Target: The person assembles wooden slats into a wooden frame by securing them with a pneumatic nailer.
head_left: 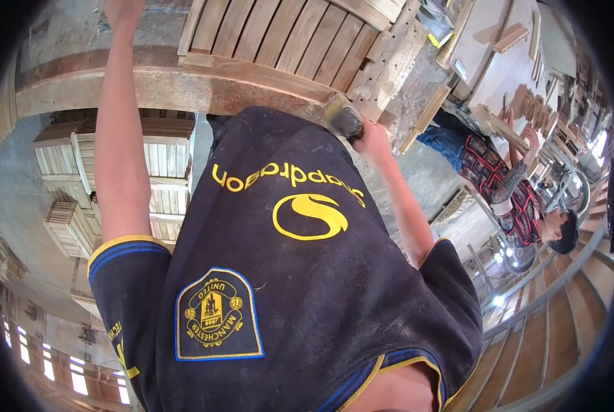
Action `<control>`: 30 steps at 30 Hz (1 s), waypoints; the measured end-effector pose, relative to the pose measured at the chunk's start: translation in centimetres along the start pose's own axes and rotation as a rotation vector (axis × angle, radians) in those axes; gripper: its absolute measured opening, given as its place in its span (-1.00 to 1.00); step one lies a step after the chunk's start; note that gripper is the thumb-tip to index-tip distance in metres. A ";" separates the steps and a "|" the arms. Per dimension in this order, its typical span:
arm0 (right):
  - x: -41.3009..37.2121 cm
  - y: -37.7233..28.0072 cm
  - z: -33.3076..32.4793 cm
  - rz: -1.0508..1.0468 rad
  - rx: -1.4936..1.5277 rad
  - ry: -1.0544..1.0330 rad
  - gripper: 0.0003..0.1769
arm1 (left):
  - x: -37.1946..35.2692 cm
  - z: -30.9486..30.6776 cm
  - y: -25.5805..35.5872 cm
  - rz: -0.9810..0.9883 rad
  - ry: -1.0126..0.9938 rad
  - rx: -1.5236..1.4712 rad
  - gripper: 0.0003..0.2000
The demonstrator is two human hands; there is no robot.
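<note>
My right hand is closed around a dark hand tool with a pale top. It presses the tool against the edge of a slatted wooden furniture piece. My left arm stretches along the left side of the view. My left hand rests at the top edge on a thick wooden rail of the same piece. Its fingers are cut off by the frame. My dark blue shirt with yellow lettering fills the middle of the view.
Slatted wooden crates or chair parts are stacked on the floor at the left. At the right, another person in a red patterned shirt handles wooden parts at a bench. Curved wooden rails lie at the lower right.
</note>
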State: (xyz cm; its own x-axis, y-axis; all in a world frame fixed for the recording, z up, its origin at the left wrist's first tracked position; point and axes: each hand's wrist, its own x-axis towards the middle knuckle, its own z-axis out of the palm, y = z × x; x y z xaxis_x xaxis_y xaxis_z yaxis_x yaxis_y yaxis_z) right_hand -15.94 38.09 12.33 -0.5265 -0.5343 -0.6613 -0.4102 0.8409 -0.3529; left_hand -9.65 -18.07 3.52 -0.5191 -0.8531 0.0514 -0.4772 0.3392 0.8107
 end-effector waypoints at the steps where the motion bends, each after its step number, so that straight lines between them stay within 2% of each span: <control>1: -0.2 0.4 0.1 0.008 0.002 0.004 -0.40 | 0.0 -0.1 0.5 -0.088 -0.034 -0.065 -0.65; 4: -0.5 0.1 -0.1 0.040 0.045 0.040 -0.46 | 0.8 0.5 -1.6 -0.003 -0.011 -0.024 -0.64; 8: -0.4 0.1 -0.4 0.080 0.018 0.014 -0.53 | 0.5 -0.1 -0.6 -0.021 -0.011 -0.013 -0.62; 10: -0.4 -0.2 -0.7 0.092 0.018 0.015 -0.55 | 0.8 0.1 -1.3 0.068 -0.030 0.003 -0.61; 13: -0.8 0.2 -0.9 0.096 0.021 0.022 -0.56 | 0.7 0.1 -1.3 0.102 -0.029 0.066 -0.60; 16: -0.9 2.0 -1.1 0.067 0.090 0.102 -0.60 | 0.9 0.4 -2.5 0.182 0.017 0.104 -0.59; 17: -1.0 2.8 -1.6 0.200 0.209 0.130 -0.63 | 0.8 0.0 -2.4 0.187 0.022 0.105 -0.59; 18: -1.0 3.6 -2.1 0.333 0.332 0.159 -0.66 | 0.5 -0.6 -2.2 0.090 0.003 0.150 -0.69; 19: -1.0 4.3 -2.7 0.329 0.341 0.170 -0.66 | 0.4 -0.8 -1.8 -0.002 -0.016 0.193 -0.67; 21: -0.3 6.3 -4.8 0.460 0.520 0.361 -0.69 | 0.4 0.2 -2.6 0.006 0.181 0.388 -0.62; 23: 1.2 10.0 -6.1 0.441 0.510 0.527 -0.76 | -0.4 -0.2 -0.2 0.031 0.058 0.546 -0.61; 25: 3.2 13.3 -7.5 0.614 0.861 0.490 -0.79 | 2.1 -1.4 -4.6 0.344 -0.534 0.696 -0.59; 27: 4.7 15.4 -9.0 0.584 0.925 0.508 -0.82 | 3.0 -3.1 4.1 0.144 -1.334 1.125 -0.59; 28: 5.4 18.3 -8.8 0.544 1.159 0.436 -0.84 | 3.6 -3.2 8.7 0.176 -1.334 1.155 -0.59; 30: 5.0 20.1 -9.1 0.533 1.336 0.340 -0.88 | 4.3 -2.6 15.6 -0.299 -1.497 1.026 -0.64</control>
State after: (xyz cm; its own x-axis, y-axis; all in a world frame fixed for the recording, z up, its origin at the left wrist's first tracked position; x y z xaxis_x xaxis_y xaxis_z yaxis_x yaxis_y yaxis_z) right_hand -33.60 51.57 8.01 -0.6143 0.0208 -0.7888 0.7581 0.2930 -0.5827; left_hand -17.45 -17.49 17.91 -0.1926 -0.0921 -0.9769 -0.5567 0.8301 0.0315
